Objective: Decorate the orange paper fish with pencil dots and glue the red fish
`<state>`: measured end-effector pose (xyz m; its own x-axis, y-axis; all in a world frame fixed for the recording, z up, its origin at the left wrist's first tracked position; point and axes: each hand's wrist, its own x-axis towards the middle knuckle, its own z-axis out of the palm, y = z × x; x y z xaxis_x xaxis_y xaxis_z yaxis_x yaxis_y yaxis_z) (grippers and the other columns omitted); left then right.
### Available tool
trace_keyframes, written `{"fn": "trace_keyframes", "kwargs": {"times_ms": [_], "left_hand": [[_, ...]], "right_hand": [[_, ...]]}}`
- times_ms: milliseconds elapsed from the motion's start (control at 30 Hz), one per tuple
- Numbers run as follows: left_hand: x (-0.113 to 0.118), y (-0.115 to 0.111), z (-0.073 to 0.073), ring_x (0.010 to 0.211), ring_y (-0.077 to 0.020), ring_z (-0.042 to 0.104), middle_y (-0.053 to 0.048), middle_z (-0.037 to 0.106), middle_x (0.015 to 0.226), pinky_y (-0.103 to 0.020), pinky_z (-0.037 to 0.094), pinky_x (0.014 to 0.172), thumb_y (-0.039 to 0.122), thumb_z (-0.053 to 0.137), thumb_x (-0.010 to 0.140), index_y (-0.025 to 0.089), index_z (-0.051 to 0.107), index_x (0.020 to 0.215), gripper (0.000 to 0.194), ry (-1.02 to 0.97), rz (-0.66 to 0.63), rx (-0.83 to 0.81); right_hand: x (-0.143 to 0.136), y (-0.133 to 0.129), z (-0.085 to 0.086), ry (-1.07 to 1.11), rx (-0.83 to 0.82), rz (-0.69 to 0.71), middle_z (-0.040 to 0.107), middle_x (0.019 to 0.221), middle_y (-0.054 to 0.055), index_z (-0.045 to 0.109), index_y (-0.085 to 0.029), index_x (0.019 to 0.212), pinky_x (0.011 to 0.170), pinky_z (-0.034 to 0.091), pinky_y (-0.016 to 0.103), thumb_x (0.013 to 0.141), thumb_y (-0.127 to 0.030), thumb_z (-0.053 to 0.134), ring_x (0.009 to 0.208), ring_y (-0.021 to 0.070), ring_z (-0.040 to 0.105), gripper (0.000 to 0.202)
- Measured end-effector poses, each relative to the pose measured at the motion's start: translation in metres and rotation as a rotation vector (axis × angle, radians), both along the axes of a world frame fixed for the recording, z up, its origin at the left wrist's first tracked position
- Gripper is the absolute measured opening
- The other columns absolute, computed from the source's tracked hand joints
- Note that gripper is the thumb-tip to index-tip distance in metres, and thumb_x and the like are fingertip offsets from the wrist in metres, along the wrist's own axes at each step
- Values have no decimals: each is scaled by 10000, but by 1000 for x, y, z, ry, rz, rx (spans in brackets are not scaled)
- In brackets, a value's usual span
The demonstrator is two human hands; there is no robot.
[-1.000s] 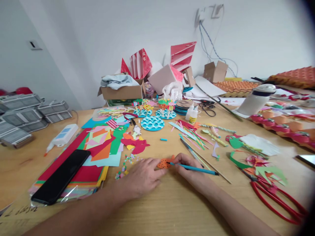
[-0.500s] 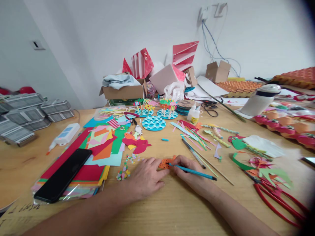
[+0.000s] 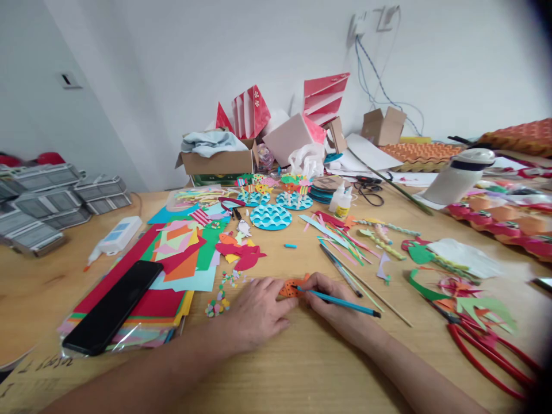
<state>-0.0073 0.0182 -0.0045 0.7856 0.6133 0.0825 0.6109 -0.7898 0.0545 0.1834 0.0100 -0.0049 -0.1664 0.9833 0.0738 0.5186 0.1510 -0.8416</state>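
Orange paper cutout (image 3: 290, 288), black-dotted, lies on the table (image 3: 302, 368) between the hands. Left hand (image 3: 261, 307) at its left end; whether pinching, cannot tell. Right hand (image 3: 324, 296) clamped round blue pen (image 3: 340, 301), tip at the cutout. Confetti (image 3: 218, 305) nearby, left.

Soft, even indoor light leaves the scene moderately bright, with the pale wall (image 3: 194, 57) shading to a cooler grey at the left. Shadows are faint and diffuse. A hazy glare washes over the tabletop (image 3: 310, 374) at the right, and small highlights streak the clear plastic sleeve (image 3: 129, 336). Wide-angle distortion stretches the red-handled scissors (image 3: 489, 351) near the right edge, where dark vignetting cuts the corners. Fine marks on the orange paper fish (image 3: 289, 288) look soft.
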Motion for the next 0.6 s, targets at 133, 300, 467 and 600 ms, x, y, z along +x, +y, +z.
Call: {"fn": "trace_keyframes", "kwargs": {"times_ms": [133, 300, 467, 600], "left_hand": [[-1, -1, 1, 983, -246, 432, -76, 449, 1075, -404, 393, 833, 341, 553, 820, 283, 460, 1200, 396, 4, 1, 1], [0, -1, 1, 990, -250, 432, -80, 450, 1080, -404, 392, 832, 337, 557, 816, 268, 478, 1177, 376, 7, 2, 3], [1, -1, 1, 991, -250, 425, -73, 448, 1081, -408, 387, 835, 349, 538, 827, 274, 470, 1183, 371, 4, 12, -7], [1, -1, 2, 984, -249, 427, -73, 448, 1076, -405, 391, 830, 347, 534, 828, 272, 476, 1174, 359, 7, 11, -13]], "right_hand": [[0, 0, 0, 1, 10, 2, 566, 591, -15, 567, -183, 695, 498, 375, 218, 699, -232, 497, 540, 115, 487, 86], [1, 2, -4, -4, 9, 5, 576, 604, -15, 568, -183, 709, 509, 383, 219, 703, -211, 500, 548, 114, 492, 74], [1, 1, -4, 5, 30, 5, 568, 594, -20, 558, -189, 694, 504, 387, 215, 705, -208, 494, 540, 109, 482, 68], [0, 0, 1, 4, 21, 3, 556, 571, -28, 566, -192, 692, 486, 376, 210, 696, -208, 498, 524, 107, 479, 70]]}}
